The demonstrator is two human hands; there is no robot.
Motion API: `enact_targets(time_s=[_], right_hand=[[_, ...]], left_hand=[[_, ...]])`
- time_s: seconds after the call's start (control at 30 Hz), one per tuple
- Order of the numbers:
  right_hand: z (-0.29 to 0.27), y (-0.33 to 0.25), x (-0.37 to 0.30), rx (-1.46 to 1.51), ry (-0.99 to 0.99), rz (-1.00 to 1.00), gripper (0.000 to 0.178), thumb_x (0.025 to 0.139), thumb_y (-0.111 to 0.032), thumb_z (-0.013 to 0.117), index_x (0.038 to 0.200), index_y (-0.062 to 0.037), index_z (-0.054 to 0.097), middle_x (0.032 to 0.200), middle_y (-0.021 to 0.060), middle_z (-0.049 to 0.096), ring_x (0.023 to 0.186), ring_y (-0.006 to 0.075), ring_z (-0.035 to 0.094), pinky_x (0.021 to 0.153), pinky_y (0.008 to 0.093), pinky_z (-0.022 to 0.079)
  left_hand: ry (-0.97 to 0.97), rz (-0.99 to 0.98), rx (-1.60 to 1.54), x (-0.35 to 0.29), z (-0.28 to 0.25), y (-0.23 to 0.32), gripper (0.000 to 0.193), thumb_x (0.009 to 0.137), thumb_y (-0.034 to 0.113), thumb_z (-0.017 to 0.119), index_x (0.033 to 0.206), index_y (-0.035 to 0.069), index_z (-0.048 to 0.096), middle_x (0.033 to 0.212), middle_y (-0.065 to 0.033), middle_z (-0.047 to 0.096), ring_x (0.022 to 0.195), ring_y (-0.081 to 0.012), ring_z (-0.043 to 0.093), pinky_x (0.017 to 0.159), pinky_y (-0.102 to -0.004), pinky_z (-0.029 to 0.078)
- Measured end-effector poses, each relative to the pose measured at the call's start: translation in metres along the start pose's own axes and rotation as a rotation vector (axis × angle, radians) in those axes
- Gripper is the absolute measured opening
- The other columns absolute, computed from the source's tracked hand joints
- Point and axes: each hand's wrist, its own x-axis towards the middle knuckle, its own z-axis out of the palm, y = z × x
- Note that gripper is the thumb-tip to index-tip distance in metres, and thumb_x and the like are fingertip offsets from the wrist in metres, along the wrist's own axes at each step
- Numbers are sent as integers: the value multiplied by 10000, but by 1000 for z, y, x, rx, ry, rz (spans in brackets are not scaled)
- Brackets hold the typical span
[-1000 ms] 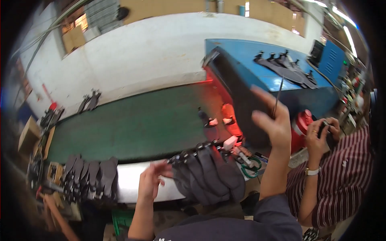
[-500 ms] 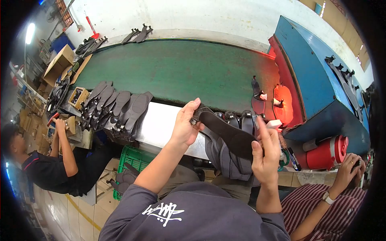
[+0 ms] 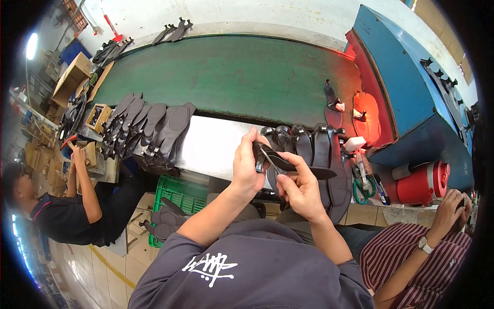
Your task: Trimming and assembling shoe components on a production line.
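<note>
Left hand [image 3: 247, 166] grips sole [image 3: 322, 172]; right hand [image 3: 302, 191] pinches tool [image 3: 272, 161]; green surface [image 3: 221, 77], white wall [image 3: 257, 18] behind

You have two hands in the middle: left hand [image 3: 246, 168] and right hand [image 3: 305, 198], with one heeled sole [image 3: 325, 172] and one slim metal tool [image 3: 270, 161] between them. Between your two and three o'clock, two more lie on one green conveyor belt [image 3: 221, 77]. One overlapping row [image 3: 320, 147] near three shows at least four, one heap [image 3: 156, 121] between nine and ten at least five. Count one green crate [image 3: 181, 191] at eight, one red jug [image 3: 417, 185] past three, one hammer [image 3: 69, 141] at nine.
</note>
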Motion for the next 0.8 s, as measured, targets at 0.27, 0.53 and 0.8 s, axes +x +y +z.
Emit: enact_targets(time_s=[0.27,0.53,0.8], right_hand=[[11,9,1,43,137,-104,296,952,-21,508,1240,-23,576,669,-43,504,567,29,427,514,178,349],[0,-6,-5,-80,143,-209,219,963,-77,519,1158,2,579,612,4,526,508,52,478,460,209,391],[7,22,9,-789,212,-533,61,878,-51,598,931,-26,580,655,161,583,577,333,601,500,415,454]], left_hand=[[-28,65,-74,-2,-7,-11,380,978,334,425,668,115,437,613,-25,470,493,-115,421,414,-244,323],[-6,61,-164,7,3,-7,412,987,360,403,669,103,451,612,-37,459,513,-139,433,417,-258,319],[50,-19,-257,2,15,-6,487,978,425,380,631,88,436,600,-53,436,533,-166,409,428,-258,306]])
